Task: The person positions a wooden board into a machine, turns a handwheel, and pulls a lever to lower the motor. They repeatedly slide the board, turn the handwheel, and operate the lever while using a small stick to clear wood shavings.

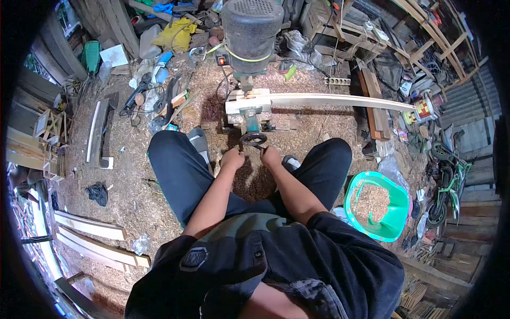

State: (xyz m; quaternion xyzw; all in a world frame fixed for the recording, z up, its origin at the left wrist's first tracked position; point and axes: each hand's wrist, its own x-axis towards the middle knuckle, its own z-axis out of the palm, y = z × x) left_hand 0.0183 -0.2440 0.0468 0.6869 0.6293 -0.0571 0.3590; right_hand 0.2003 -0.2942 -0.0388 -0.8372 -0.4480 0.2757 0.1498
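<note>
A dark machine with a motor housing and a yellow-green cord stands ahead of my knees. At its base a long pale wooden beam lies crosswise in a clamp, its far end reaching right. A black handwheel sits on the near side of the clamp. My right hand is closed at a short dark handle just below the wheel's right side. Left of it, below the wheel, my left hand is held with curled fingers; whatever it may hold is hidden.
A green basin of wood shavings is at the right. Cut boards lie at the lower left. A dark beam rests on the left floor, a brown plank at the right. A green bicycle is far right.
</note>
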